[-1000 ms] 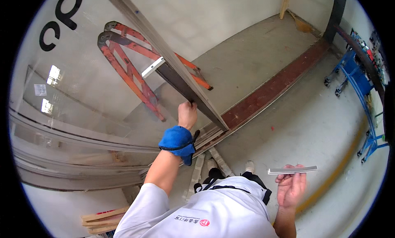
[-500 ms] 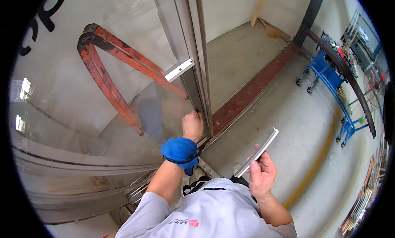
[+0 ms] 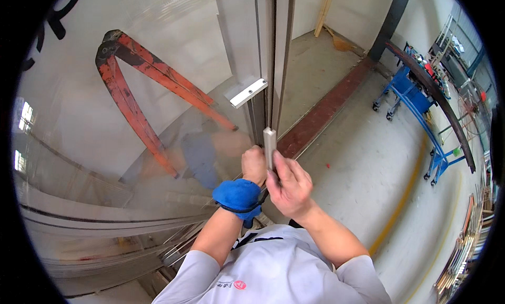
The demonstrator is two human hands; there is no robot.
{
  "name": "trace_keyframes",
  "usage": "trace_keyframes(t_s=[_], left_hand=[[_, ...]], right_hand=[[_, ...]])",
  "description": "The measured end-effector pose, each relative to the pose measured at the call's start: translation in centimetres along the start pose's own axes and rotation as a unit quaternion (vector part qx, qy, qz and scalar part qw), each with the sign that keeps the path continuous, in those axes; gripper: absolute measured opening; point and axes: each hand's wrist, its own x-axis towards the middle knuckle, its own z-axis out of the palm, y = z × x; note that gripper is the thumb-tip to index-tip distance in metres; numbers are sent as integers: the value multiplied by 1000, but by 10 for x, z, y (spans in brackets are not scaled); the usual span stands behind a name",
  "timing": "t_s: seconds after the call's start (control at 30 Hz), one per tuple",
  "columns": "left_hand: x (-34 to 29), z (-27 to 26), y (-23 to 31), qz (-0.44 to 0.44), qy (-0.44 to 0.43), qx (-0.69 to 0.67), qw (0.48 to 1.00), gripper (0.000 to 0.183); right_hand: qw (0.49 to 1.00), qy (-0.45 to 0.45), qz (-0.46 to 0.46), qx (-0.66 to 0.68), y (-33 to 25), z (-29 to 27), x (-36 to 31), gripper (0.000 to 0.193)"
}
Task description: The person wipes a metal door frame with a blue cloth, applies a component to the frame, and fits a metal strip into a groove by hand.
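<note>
A tall glass door [image 3: 173,109] with a grey metal frame [image 3: 269,67] stands in front of me on the left. My left hand [image 3: 254,166], a blue wrist cover [image 3: 236,196] at its wrist, is closed at the frame's edge; its fingertips are hidden. A short white bar [image 3: 249,93] with two dark screw spots juts from the frame over the glass, above that hand. Between thumb and fingers my right hand [image 3: 291,183] holds a slim silver metal strip [image 3: 270,146]. The strip stands nearly upright beside the frame, close to my left hand; whether it touches the frame I cannot tell.
An orange-red folding stand [image 3: 131,88] shows in the glass. A reddish-brown floor strip [image 3: 329,104] runs beyond the frame. At the right are a blue wheeled cart [image 3: 413,99], a long curved dark bar [image 3: 439,85] and stacked metal lengths [image 3: 460,251]. A broom [image 3: 341,41] lies far back.
My right hand has brought the metal strip leftward, up to the frame, and turned it from slanting to nearly upright. The frame and my left hand now sit farther right in view.
</note>
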Motion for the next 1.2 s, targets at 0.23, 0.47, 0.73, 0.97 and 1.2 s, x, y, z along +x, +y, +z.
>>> trace_keyframes(t_s=[0.23,0.47,0.73,0.97,1.2], left_hand=[[4,2,-4,20,6,-109,994,26],[5,3,-5,22,11,-120,992,26],[8,6,-4,23,16,-132,991,26],[12,8,-2,26,14,-144,989,25],[16,8,-1,28,12,-154,988,25]], right_hand=[[993,68,-95,23,39,52,22,69],[991,77,-109,11,57,60,23,69],[991,90,-102,5,63,68,26,66],[988,118,-98,-15,69,73,30,69],[987,117,-98,-47,68,73,32,65]])
